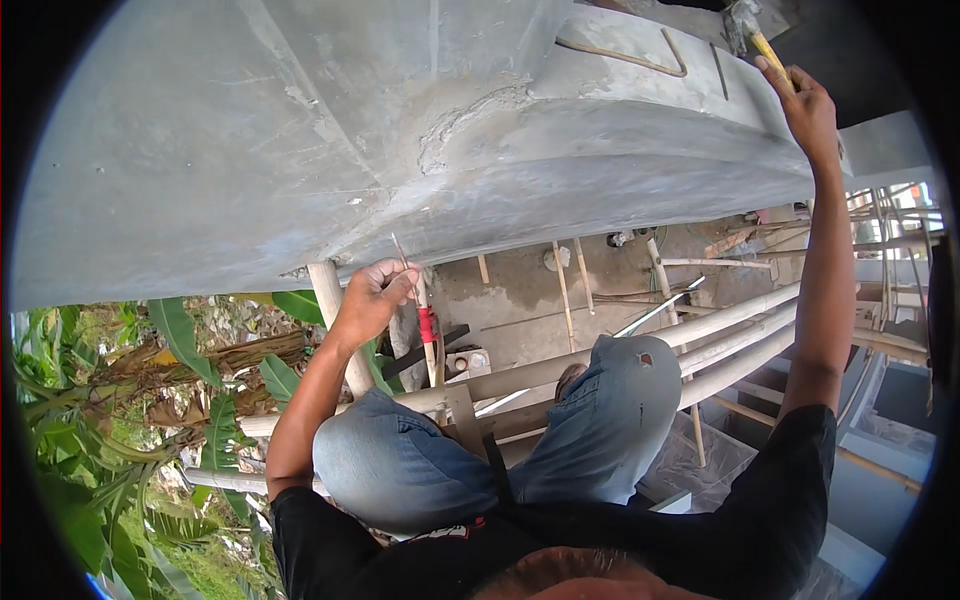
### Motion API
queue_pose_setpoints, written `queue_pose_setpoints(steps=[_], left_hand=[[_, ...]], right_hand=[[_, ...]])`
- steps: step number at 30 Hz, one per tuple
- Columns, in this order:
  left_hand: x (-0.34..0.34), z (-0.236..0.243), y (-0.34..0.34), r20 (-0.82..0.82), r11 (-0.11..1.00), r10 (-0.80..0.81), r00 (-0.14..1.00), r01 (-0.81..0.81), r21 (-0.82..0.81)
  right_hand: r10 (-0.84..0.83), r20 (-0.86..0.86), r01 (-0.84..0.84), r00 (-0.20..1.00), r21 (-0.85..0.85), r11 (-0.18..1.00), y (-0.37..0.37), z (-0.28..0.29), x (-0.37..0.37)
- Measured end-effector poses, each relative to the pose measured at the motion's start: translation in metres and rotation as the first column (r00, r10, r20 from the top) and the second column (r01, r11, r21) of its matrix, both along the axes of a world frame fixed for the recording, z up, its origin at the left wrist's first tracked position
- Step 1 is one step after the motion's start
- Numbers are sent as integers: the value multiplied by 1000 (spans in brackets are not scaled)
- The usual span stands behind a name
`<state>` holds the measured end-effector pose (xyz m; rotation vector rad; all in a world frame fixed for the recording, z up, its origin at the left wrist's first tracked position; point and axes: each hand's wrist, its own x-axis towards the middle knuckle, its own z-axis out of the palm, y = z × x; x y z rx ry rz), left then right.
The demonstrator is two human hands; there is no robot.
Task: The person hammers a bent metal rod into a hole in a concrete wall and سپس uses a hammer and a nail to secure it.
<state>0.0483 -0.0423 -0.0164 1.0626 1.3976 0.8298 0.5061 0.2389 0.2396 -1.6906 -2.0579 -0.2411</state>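
Note:
My left hand point(376, 298) is closed, with a thin metal spike point(398, 246) pinched between thumb and fingers. The spike's tip points up toward the lower edge of a grey plastered concrete surface point(240, 150), and I cannot tell if it touches. At the upper right, my raised right hand point(806, 108) wraps round the yellow handle of a hammer point(765, 48). The hammer's grey, crusted head is partly cut off by the picture's dark rim. A rough crack-like seam point(435, 150) runs across the concrete between my hands.
Bamboo poles point(740, 345) cross in front of my bent knees point(630, 400). An upright pole point(328, 300) stands beside my left hand. A bent metal rod point(640, 65) lies on the concrete ledge. Far below is a floor point(520, 320); banana leaves point(180, 340) fill the left.

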Motion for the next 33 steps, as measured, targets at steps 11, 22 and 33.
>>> queue_pose_setpoints(steps=[11, 22, 33], left_hand=[[4, -3, 8, 30, 998, -41, 999, 42, -37], [0, -16, 3, 32, 997, -53, 998, 55, -46], [6, -18, 8, 27, 995, -81, 996, 82, -57]], right_hand=[[-44, 88, 57, 995, -148, 987, 13, -7, 22], [90, 50, -84, 995, -115, 990, 20, -31, 27], [151, 14, -149, 988, -119, 982, 11, -30, 26]])
